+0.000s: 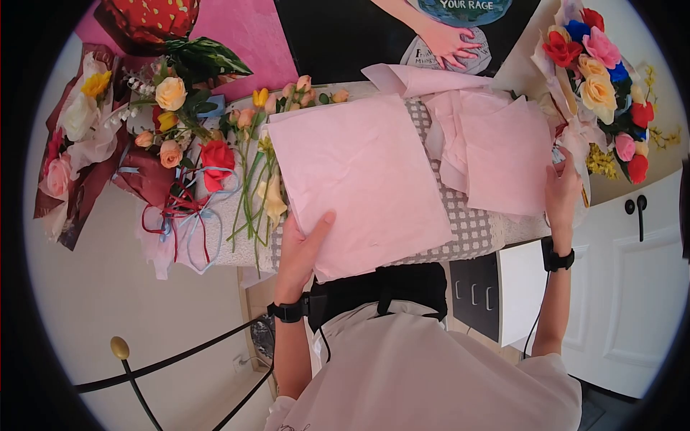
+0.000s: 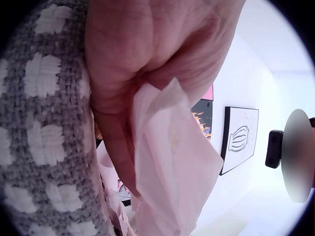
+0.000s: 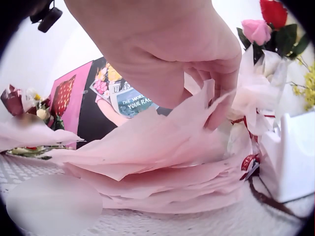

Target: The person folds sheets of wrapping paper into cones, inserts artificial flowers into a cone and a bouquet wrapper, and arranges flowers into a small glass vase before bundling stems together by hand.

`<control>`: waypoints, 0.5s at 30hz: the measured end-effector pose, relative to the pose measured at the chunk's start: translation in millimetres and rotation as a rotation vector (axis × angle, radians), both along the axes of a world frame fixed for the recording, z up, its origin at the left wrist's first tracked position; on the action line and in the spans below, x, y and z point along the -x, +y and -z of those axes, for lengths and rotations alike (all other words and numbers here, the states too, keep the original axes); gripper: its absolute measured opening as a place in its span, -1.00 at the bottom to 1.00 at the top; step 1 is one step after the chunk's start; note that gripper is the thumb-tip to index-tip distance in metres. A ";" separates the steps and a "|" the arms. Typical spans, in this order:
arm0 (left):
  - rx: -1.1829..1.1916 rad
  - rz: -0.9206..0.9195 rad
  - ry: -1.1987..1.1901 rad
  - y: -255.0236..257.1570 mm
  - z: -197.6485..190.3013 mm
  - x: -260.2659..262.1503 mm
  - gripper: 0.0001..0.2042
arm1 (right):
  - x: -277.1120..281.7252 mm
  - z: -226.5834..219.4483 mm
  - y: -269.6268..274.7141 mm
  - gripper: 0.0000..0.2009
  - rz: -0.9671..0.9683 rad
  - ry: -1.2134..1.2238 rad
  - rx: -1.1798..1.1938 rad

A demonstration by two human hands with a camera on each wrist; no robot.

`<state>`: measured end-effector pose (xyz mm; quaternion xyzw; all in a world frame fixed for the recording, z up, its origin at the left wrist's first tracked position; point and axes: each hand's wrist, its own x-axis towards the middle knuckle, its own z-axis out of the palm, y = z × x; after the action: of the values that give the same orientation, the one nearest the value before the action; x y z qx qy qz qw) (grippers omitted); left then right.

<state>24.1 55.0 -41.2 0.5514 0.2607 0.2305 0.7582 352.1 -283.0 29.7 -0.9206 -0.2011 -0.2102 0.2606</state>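
Note:
Pink wrapping paper (image 1: 363, 183), in a few loosely aligned sheets, lies across the middle of the head view. My left hand (image 1: 296, 253) holds it at the lower left edge, thumb on top and fingers hidden beneath. In the left wrist view, a folded corner of the paper (image 2: 170, 152) rises beside the palm. A second stack of pink paper (image 1: 507, 158) lies to the right, rumpled and layered. At its right edge, my right hand (image 1: 563, 190) pinches an upper sheet (image 3: 147, 142), which lifts off the layers below in the right wrist view.
Loose artificial flowers (image 1: 248, 179) and ribbons (image 1: 190, 215) lie left, beside a dark-wrapped bouquet (image 1: 75, 136). Another bouquet (image 1: 600, 86) stands right, close to my right hand. A grey-and-white checked cloth (image 1: 460, 233) covers the table. A white box-like object (image 3: 290, 152) sits right of the stack.

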 end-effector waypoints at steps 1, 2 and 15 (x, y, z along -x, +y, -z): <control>0.000 -0.002 -0.001 0.0 -0.2 0.1 -0.54 | 0.1 -2.6 0.6 -0.82 0.028 -0.061 0.042; -0.007 -0.003 0.002 -0.2 -0.5 -0.1 -0.55 | -0.1 -3.7 1.0 -0.82 0.057 -0.121 0.084; -0.021 -0.007 0.000 -0.7 0.4 -0.5 -0.58 | -9.3 10.5 -9.1 -0.92 0.036 -0.180 0.241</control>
<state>24.6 54.3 -41.6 0.5582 0.2604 0.2359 0.7516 361.3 -292.1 19.2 -0.9261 -0.2310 -0.2707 0.1256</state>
